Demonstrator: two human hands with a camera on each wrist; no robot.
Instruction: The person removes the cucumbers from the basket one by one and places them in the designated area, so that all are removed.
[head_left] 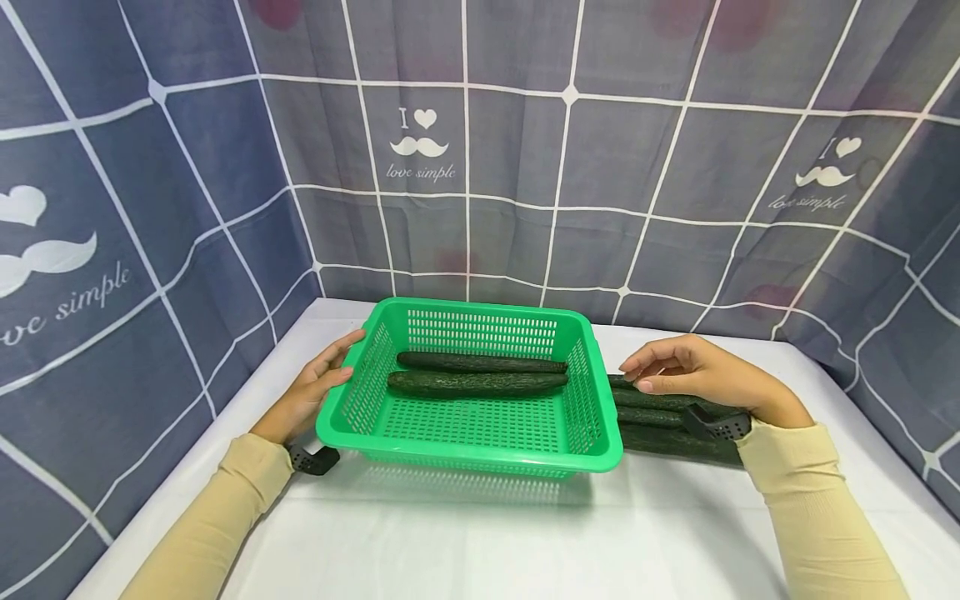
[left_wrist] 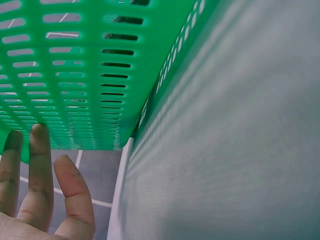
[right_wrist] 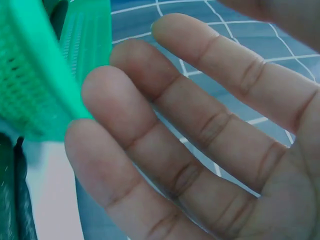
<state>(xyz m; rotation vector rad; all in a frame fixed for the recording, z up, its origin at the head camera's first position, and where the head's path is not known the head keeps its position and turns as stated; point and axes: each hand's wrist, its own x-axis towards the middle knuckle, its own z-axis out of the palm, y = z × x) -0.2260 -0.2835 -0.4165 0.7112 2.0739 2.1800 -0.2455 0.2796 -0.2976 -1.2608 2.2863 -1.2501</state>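
Two dark green cucumbers [head_left: 477, 384] lie side by side across a green slotted plastic basket [head_left: 468, 450], towards its back. My left hand [head_left: 315, 387] is at the basket's left end, its extended fingertips right at the outer wall. In the left wrist view those fingers [left_wrist: 40, 170] are nearly straight against the slotted wall. Just off the basket's right rim is my right hand [head_left: 690, 371], fingers loosely bent and holding nothing. Below it, several more cucumbers [head_left: 675, 442] lie on the table, partly hidden by that hand and the basket.
A white cloth [head_left: 420, 542] covers the table. Grey-blue checked curtains [head_left: 517, 150] with white lines hang behind it and along both sides. A black wrist strap [head_left: 720, 425] sits on the right wrist, another [head_left: 315, 460] on the left.
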